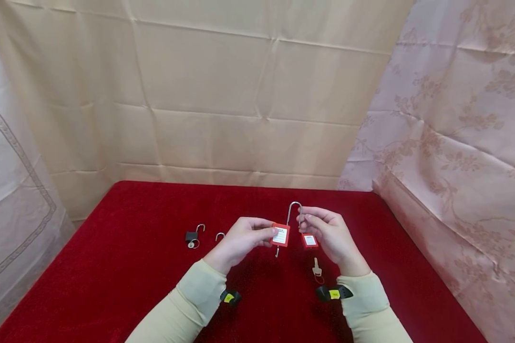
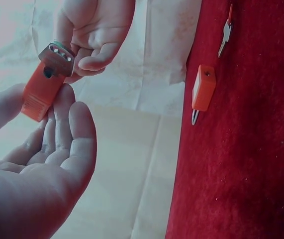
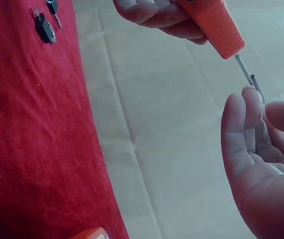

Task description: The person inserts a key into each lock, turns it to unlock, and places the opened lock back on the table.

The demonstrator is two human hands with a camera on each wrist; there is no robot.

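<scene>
Between the thumb and fingers of my left hand [image 1: 244,240], a red padlock [image 1: 280,235] with a white label is gripped by its body. A small key [image 1: 277,252] sticks out from its underside. Its long silver shackle [image 1: 295,204] is raised, an upside-down U. My right hand [image 1: 326,231] pinches the shackle's free leg; in the right wrist view the fingertips [image 3: 251,94] are at that leg's end. A second red padlock [image 1: 310,240] lies on the table just below my right fingers, with a loose key [image 1: 316,269] on a red ring nearer me.
Left of my hands a black padlock [image 1: 191,236] with its shackle up and a key [image 1: 191,245] lies on the red cloth [image 1: 124,267]. Another shackle [image 1: 220,235] shows beside my left hand, its body hidden. Beige curtain [image 1: 206,95] hangs behind the table, patterned cloth [image 1: 463,157] at right.
</scene>
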